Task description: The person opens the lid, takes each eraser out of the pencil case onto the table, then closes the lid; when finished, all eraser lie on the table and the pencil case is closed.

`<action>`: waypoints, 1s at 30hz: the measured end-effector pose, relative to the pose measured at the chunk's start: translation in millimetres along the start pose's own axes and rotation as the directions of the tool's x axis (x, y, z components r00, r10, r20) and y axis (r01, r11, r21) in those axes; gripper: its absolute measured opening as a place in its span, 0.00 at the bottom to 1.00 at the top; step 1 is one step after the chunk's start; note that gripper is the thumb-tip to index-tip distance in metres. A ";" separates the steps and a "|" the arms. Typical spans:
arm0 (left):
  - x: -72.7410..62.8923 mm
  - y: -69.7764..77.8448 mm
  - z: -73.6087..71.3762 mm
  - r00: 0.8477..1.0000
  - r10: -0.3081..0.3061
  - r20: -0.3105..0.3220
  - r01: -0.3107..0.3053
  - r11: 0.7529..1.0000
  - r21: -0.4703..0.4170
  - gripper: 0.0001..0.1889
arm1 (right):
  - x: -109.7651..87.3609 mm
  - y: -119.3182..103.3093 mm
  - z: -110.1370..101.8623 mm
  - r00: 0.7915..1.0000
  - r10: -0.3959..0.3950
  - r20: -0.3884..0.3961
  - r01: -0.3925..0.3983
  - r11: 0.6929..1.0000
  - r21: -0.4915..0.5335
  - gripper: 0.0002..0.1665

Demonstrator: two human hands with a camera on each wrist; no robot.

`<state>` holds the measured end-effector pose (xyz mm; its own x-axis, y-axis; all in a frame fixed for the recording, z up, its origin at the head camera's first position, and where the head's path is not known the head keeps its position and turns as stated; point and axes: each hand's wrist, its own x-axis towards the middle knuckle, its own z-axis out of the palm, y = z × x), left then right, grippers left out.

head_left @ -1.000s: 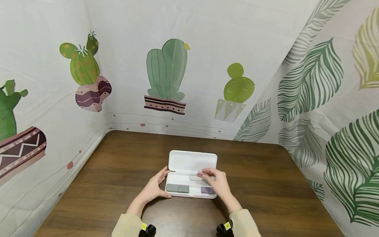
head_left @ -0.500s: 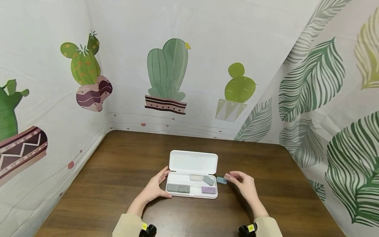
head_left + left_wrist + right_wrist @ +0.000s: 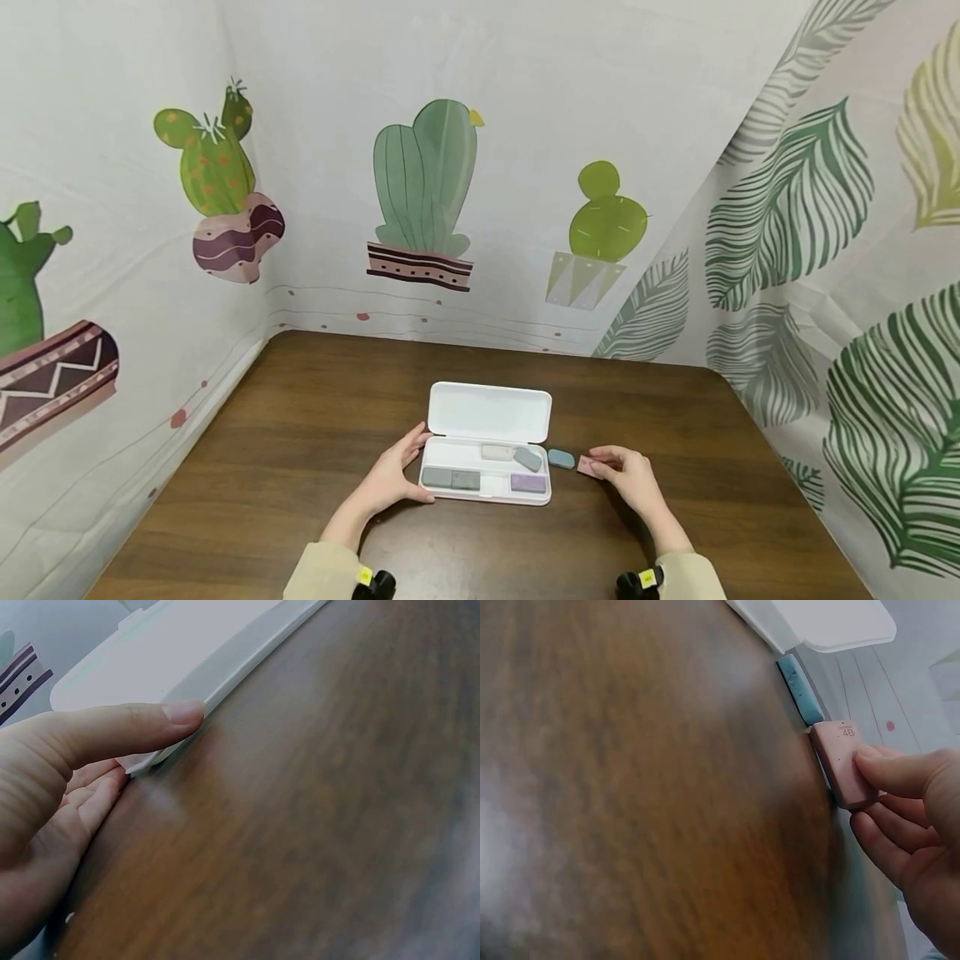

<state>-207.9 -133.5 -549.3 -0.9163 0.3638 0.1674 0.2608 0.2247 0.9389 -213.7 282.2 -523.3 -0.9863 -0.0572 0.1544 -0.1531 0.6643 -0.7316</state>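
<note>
A white pencil case [image 3: 489, 412] lies on the table with its lid tipped back. My left hand [image 3: 390, 475] grips its left end, thumb on the front edge and fingers at the far side. Between thumb and fingers of my right hand [image 3: 633, 479] is a pink eraser [image 3: 844, 765] marked 4B, low at the table right of the case. A blue eraser [image 3: 561, 458] lies between it and the case. Inside the case are grey blocks [image 3: 452, 477], a purple block [image 3: 528, 482], a pale block [image 3: 497, 452] and a grey-blue eraser [image 3: 528, 457].
The brown wooden table [image 3: 337, 375] extends around the case on all sides. Behind it and along both sides hangs a white cloth [image 3: 510, 83] printed with cacti and leaves.
My right hand has carried the pink eraser from above the case out to the right, then lowered it beside the blue eraser. The left hand stays at the case.
</note>
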 end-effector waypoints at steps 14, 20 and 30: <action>0.7 -0.3 -0.2 1.000 -0.005 0.003 0.006 1.000 -0.010 0.63 | 4.2 0.9 4.3 0.999 0.010 -0.044 -0.011 1.000 -0.024 0.10; -0.9 -1.1 1.0 1.000 -0.007 0.004 0.008 1.000 -0.007 0.63 | 3.9 3.3 7.0 0.999 0.022 -0.039 -0.023 1.000 -0.009 0.12; -0.7 -0.4 0.7 1.000 -0.006 0.001 0.006 1.000 -0.007 0.63 | 3.4 3.3 7.7 0.999 -0.014 -0.043 0.015 1.000 0.016 0.12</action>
<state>-207.1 -133.2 -550.1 -0.9175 0.3635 0.1611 0.2528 0.2206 0.9420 -218.0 278.5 -530.3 -0.9806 -0.0345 0.1928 -0.1684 0.6516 -0.7396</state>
